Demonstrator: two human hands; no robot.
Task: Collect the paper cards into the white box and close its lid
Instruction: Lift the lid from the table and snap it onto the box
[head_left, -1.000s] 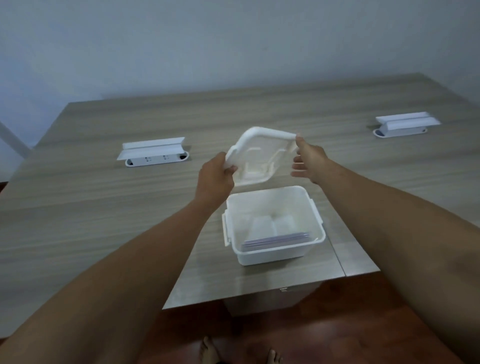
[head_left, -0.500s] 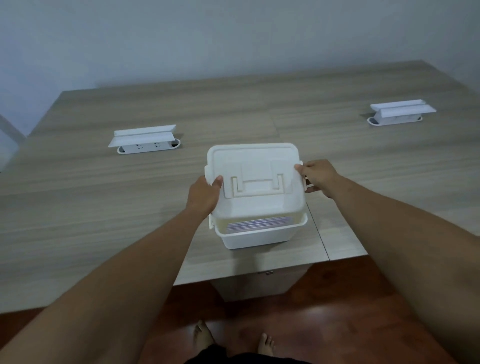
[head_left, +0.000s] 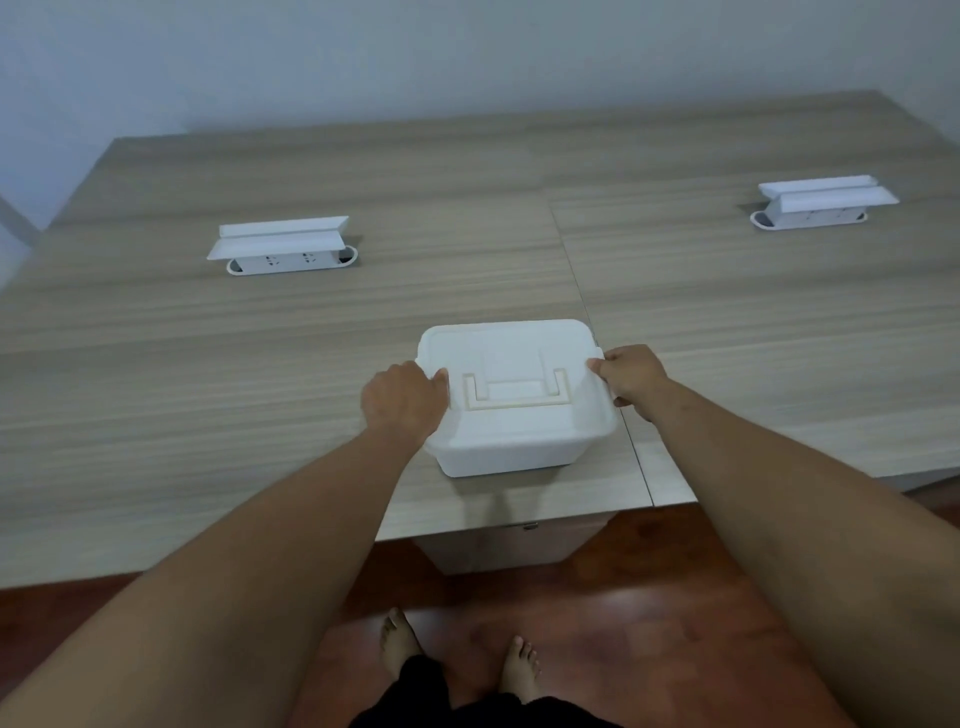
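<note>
Fingers first: the left hand (head_left: 404, 402) curls over the left edge of the lid (head_left: 514, 384), thumb tip resting on the top face, the other fingers wrapped down the side out of sight, so it is clamped on that edge. Across from it, the right hand (head_left: 631, 375) pinches the right edge, thumb on top and fingers tucked beneath by the side latch; whether the latch itself is gripped, I cannot tell. Both hands are closed on the lid, not free.

Out from the fingers: the lid sits flat on the white box (head_left: 511, 452), its folded handle lying flush in the recess. The box stands near the front edge of the wooden table (head_left: 260, 395), just left of the seam between the two tabletops. No paper cards show on the table; presumably they are inside, though the lid hides them.

So this looks like the closing step, nearly done. The next move calls for even downward pressure on both sides and snapping the side latches, keeping the box steady. Two white socket units (head_left: 283, 244) sit well apart behind it.
</note>
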